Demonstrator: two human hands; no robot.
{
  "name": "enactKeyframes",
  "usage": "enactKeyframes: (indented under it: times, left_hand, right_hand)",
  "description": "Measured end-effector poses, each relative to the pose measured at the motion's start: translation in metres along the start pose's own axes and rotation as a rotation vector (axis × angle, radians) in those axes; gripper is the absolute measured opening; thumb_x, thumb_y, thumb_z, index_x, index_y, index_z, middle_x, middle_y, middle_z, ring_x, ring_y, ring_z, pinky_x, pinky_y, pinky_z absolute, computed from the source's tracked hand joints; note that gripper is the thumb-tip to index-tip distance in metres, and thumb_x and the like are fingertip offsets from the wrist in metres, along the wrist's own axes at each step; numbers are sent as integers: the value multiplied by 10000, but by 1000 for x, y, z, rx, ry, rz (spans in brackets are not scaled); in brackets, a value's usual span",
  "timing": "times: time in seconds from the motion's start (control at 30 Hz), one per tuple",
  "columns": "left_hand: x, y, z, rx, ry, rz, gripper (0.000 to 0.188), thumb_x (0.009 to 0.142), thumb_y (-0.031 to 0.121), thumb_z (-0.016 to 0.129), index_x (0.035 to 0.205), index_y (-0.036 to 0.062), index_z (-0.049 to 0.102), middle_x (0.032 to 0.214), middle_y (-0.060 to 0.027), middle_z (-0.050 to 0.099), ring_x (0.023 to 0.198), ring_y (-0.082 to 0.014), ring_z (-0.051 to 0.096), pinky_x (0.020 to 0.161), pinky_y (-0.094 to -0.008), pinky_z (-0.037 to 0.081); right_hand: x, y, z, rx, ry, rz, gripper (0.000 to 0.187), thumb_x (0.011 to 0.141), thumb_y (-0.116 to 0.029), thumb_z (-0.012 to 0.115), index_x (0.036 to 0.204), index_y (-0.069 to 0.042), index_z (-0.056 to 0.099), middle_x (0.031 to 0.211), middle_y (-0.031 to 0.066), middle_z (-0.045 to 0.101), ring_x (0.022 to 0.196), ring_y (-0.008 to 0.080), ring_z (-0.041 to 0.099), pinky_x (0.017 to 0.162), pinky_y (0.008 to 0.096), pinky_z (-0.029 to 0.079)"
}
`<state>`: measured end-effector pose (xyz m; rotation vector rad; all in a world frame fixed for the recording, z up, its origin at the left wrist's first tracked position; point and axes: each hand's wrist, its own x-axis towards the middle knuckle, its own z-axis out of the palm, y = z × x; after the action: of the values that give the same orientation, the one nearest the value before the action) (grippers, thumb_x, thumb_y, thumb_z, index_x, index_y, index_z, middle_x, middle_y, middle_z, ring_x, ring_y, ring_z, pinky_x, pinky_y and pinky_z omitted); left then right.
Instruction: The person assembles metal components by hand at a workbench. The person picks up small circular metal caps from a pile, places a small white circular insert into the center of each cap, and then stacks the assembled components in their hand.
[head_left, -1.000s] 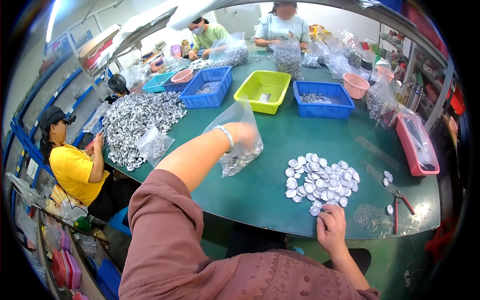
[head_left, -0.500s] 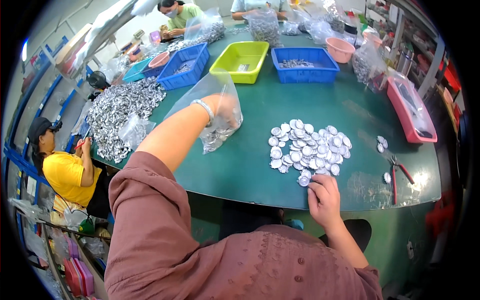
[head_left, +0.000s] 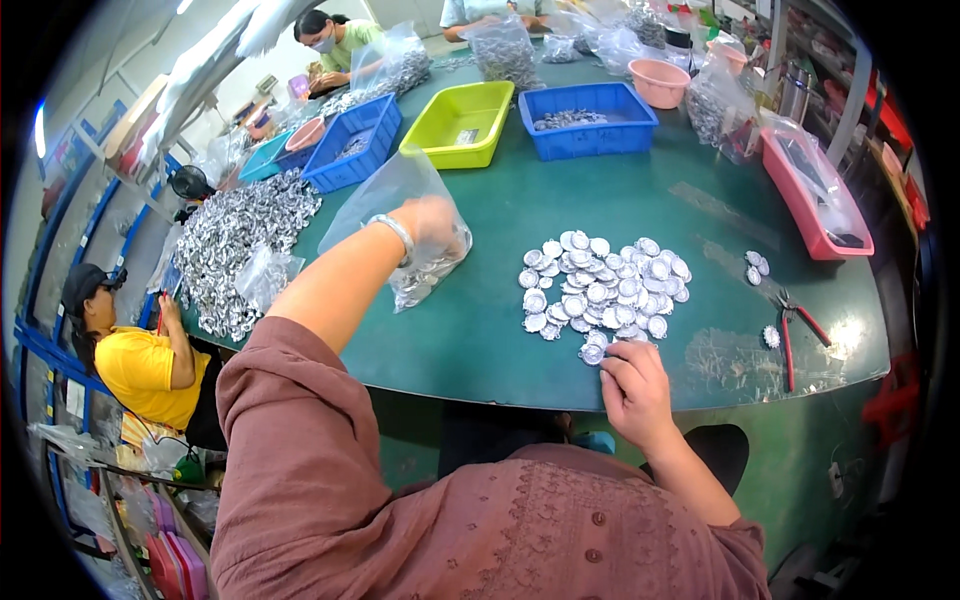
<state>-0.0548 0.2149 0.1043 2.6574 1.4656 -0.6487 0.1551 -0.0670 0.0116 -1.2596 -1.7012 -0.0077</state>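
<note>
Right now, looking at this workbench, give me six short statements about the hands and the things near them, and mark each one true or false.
1. The left hand is inside the clear bag. True.
2. The right hand is at the near edge of the pile of silver discs. True.
3. That pile sits in a blue tray. False: it lies on the green table.
4. The pliers lie to the right of the pile. True.
5. The pliers' handles are blue. False: they are red.
6. The left wrist is bare. False: a pale bracelet circles it.
</note>
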Motion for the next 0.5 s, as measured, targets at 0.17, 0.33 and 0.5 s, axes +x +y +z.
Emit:
enactKeyframes:
  times: [0.17, 0.33, 0.5]
  left_hand:
    - [-5, 18, -6, 199, -68, 79, 198, 662, 152, 594, 794, 19, 658, 875, -174, 633, 811, -325, 603, 696, -377, 482]
    - [-8, 19, -4, 286, -3, 143, 192, 673, 153, 578, 783, 18, 660, 864, -186, 629, 790, -323, 604, 679, -373, 480]
    - [-11, 22, 0, -10, -26, -59, 211, 682, 170, 592, 801, 10, 660, 859, -194, 626, 799, -325, 606, 692, -347, 481]
  right_hand:
    - [-1, 3, -1, 10, 8, 8, 164, 652, 27, 610, 807, -11, 570, 891, 112, 559, 812, 308, 531, 671, 367, 458]
    - [-2, 3, -1, 22, 13, 5, 161, 655, 22, 610, 806, -12, 568, 878, 104, 557, 806, 299, 530, 663, 362, 458]
    - [-2, 4, -2, 32, 19, 0, 159, 656, 19, 610, 806, -12, 569, 869, 97, 558, 794, 291, 528, 660, 356, 456]
